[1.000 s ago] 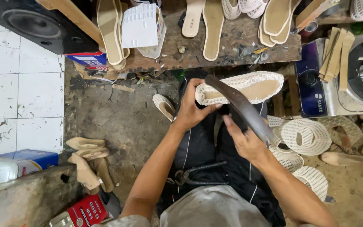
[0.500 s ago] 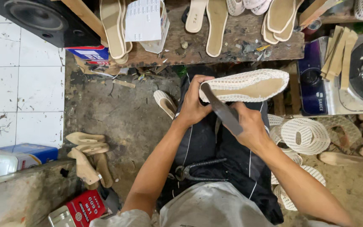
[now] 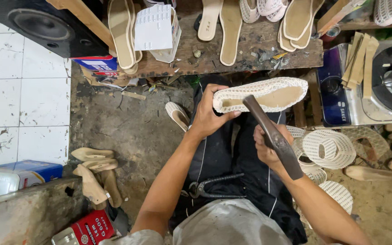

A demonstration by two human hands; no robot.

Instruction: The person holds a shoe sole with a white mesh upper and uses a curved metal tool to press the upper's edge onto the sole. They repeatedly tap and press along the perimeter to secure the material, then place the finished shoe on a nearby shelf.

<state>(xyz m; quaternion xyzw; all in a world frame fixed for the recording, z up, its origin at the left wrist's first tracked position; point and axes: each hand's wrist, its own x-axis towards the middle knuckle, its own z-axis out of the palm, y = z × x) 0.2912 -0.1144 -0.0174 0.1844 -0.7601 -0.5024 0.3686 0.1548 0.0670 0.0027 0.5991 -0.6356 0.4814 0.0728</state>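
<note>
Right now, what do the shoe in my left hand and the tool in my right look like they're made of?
The shoe: white open-weave mesh upper, likely woven fabric or cord, with a tan matte sole, perhaps leather or board. The tool: dark, dull, worn and smooth, probably metal, though wood can't be ruled out.

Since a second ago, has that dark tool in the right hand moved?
Yes. The dark tool in the right hand swung up toward the wooden bench, its tip now on the shoe.

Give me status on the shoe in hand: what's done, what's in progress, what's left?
Done: the white mesh shoe already has its upper wrapped round the tan sole. In hand: the left hand grips its heel end while the right hand sets a dark tool against its edge. Left: loose mesh uppers and bare soles lie unassembled nearby.
</note>
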